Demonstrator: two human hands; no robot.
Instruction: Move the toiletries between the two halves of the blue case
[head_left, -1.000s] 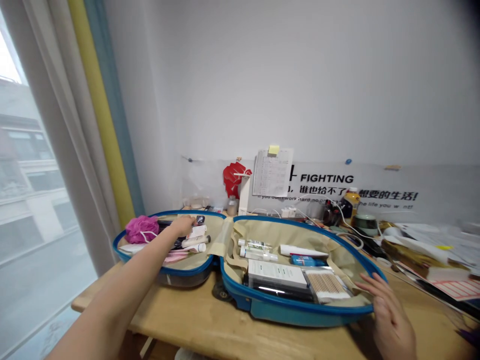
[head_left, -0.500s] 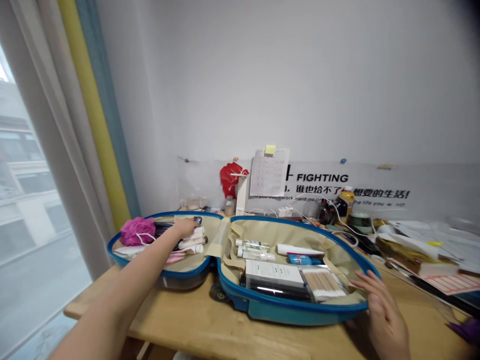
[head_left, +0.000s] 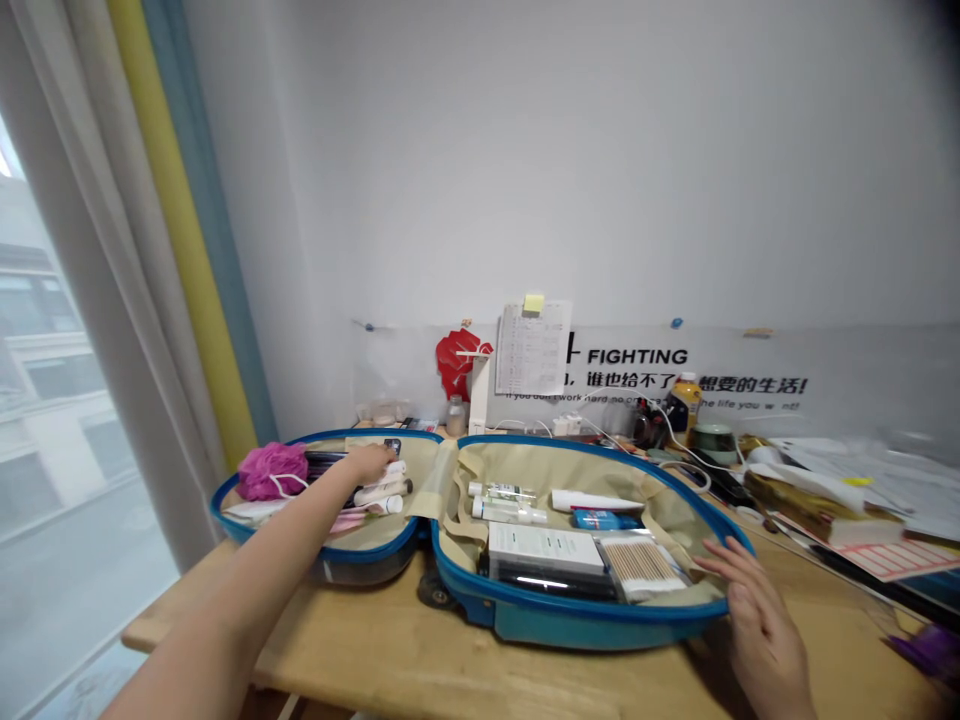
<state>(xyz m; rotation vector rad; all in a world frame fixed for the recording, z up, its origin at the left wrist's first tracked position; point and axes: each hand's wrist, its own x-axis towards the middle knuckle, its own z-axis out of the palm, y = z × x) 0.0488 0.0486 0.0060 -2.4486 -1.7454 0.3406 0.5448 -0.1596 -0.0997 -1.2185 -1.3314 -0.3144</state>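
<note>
An open suitcase [head_left: 600, 632] with blue rims and beige lining lies on the wooden table. My left hand [head_left: 370, 462] reaches into its left half, fingers closed at a small dark item [head_left: 392, 446]; the fingertips are partly hidden. Beside that hand are a pink bath puff [head_left: 274, 471], pale tubes [head_left: 384, 490] and dark slim items. My right hand [head_left: 761, 615] rests against the right rim, fingers extended and apart, holding nothing. The right half holds clear bottles [head_left: 510, 511], a white tube [head_left: 592, 500], a blue packet [head_left: 606, 520], a white box [head_left: 545, 547] and cotton swabs [head_left: 643, 568].
Behind the suitcase stand a white lamp-like stand [head_left: 478, 395], a small glass bottle [head_left: 455, 415] and a yellow-labelled bottle [head_left: 682, 410]. White cables, papers [head_left: 847, 470] and a green pot [head_left: 715, 442] crowd the right side. A curtain [head_left: 161, 230] and window are at left.
The view has shifted slightly, so everything sits a little further left in the picture. Both hands keep nearly the same places on the suitcase.
</note>
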